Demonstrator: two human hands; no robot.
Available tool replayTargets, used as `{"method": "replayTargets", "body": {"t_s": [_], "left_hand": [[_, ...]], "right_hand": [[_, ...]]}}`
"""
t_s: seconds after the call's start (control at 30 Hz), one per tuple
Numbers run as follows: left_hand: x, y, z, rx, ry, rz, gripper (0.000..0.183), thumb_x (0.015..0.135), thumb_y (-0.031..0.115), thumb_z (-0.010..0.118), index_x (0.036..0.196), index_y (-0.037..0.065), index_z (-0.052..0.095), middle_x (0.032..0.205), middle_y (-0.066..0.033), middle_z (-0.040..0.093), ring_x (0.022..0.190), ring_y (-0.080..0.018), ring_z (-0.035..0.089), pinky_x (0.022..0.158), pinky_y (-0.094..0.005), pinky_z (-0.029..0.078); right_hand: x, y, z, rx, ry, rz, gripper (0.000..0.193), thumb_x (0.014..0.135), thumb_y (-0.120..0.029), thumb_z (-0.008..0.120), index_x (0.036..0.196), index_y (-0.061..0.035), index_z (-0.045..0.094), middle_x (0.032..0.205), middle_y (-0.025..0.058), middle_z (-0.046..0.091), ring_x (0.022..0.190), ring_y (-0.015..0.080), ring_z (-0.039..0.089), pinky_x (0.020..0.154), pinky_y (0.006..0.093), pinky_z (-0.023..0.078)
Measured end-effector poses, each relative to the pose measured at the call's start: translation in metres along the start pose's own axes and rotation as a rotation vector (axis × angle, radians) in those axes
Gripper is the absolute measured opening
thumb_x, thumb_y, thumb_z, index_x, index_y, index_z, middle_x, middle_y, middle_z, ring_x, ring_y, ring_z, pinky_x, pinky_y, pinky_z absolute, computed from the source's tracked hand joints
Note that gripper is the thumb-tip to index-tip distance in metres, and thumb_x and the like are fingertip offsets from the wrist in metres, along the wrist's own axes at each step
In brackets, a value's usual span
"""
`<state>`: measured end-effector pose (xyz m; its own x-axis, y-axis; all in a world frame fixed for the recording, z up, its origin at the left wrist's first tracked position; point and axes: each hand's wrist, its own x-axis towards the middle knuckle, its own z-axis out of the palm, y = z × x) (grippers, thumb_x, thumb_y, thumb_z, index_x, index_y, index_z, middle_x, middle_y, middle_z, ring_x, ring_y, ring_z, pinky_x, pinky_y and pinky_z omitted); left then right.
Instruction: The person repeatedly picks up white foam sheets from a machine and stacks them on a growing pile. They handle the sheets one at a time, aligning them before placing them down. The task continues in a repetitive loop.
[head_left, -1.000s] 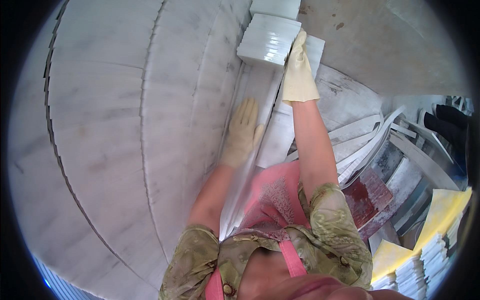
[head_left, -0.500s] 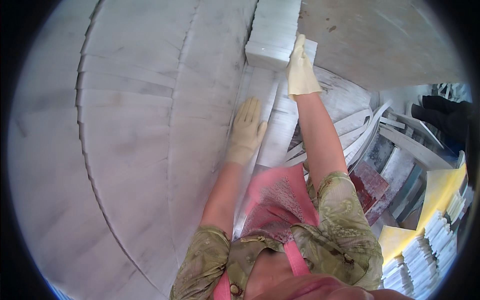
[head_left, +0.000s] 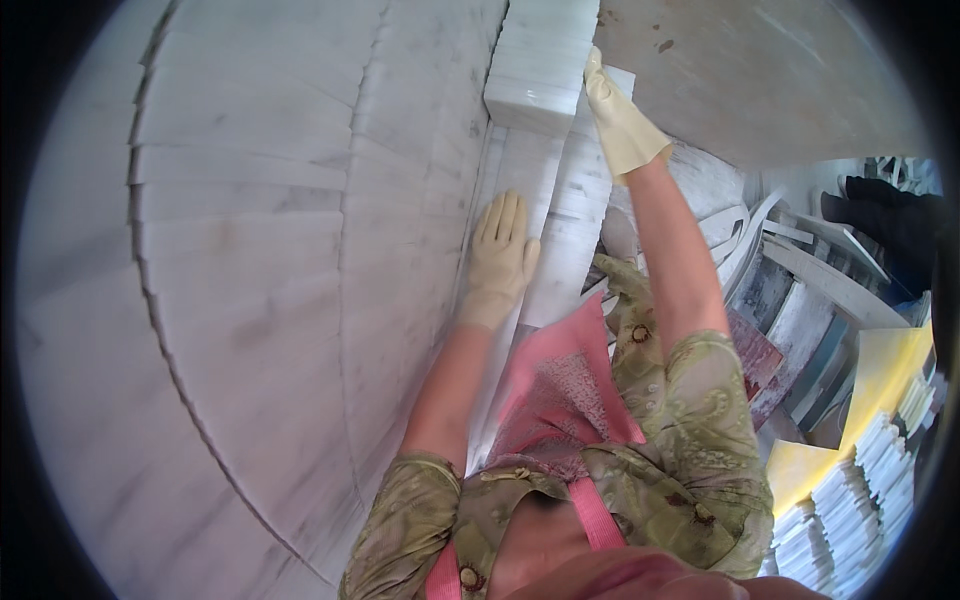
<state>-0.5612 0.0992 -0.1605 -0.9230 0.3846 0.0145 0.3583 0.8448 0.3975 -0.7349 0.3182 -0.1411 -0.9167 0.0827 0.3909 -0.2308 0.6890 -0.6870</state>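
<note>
My left hand (head_left: 502,255), in a cream rubber glove, lies flat with its fingers stretched out on a pale grey-veined slab strip (head_left: 533,165). Farther ahead, my right hand (head_left: 617,110), gloved alike, is stretched out along the right side of a tall stack of thin white strips (head_left: 535,85). Its palm side is turned toward that stack, and whether it touches is hard to tell. Beside the left hand's strip runs a second row of stacked white strips (head_left: 570,230). Neither hand is wrapped around anything.
Large overlapping marble-like slabs (head_left: 250,280) fill the left side. A brown-grey stained panel (head_left: 760,80) stands at the far right. Loose offcuts (head_left: 790,320), a yellow sheet (head_left: 865,400) and stacked thin pieces (head_left: 850,510) lie at right. Another person's dark-clothed legs (head_left: 885,220) show there.
My right hand has moved slightly farther forward, and its forearm has swung out to the right. The left hand stays flat, shifted only slightly. The pink apron has shifted with my body.
</note>
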Motion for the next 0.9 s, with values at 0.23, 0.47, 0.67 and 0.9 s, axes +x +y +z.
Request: {"method": "replayTargets", "body": {"t_s": [0.23,0.47,0.67,0.9], "left_hand": [[-0.002,-0.003,-0.002,-0.044,0.039,0.028,0.065,0.094,0.031,0.055,0.146,-0.005,0.044,0.154,-0.0211,0.043,0.145,-0.0362,0.037,0.122,-0.0478,0.027],[0.003,-0.006,-0.007,-0.081,0.035,0.033,0.063,0.094,0.027,0.057,0.146,-0.006,0.043,0.152,-0.0247,0.043,0.143,-0.0388,0.038,0.121,-0.0494,0.028],[-0.003,-0.004,-0.008,-0.108,0.049,0.055,0.063,0.094,0.027,0.057,0.146,-0.007,0.043,0.151,-0.0265,0.044,0.143,-0.0398,0.038,0.122,-0.0506,0.026],[-0.005,-0.005,-0.007,-0.083,0.063,0.061,0.065,0.092,0.027,0.058,0.145,-0.007,0.044,0.151,-0.0246,0.044,0.142,-0.0388,0.039,0.121,-0.0497,0.028]], "right_hand": [[0.041,0.002,-0.035,-0.270,0.030,0.086,0.047,0.108,-0.032,0.041,0.149,-0.0094,0.047,0.158,0.0214,0.039,0.147,0.0367,0.036,0.120,0.0380,0.030],[0.076,-0.031,-0.009,-0.508,-0.301,-0.348,0.067,0.094,-0.042,0.050,0.141,0.0055,0.050,0.150,0.0273,0.045,0.146,0.0393,0.034,0.124,0.0486,0.020],[0.069,-0.046,-0.001,-0.373,-0.386,-0.132,0.053,0.093,-0.035,0.054,0.131,0.0020,0.061,0.142,0.0267,0.054,0.141,0.0420,0.040,0.121,0.0464,0.028],[0.044,-0.030,0.052,-0.044,-0.175,-0.078,0.046,0.094,-0.023,0.053,0.135,-0.0030,0.060,0.144,0.0253,0.053,0.142,0.0357,0.041,0.119,0.0429,0.033]]}}
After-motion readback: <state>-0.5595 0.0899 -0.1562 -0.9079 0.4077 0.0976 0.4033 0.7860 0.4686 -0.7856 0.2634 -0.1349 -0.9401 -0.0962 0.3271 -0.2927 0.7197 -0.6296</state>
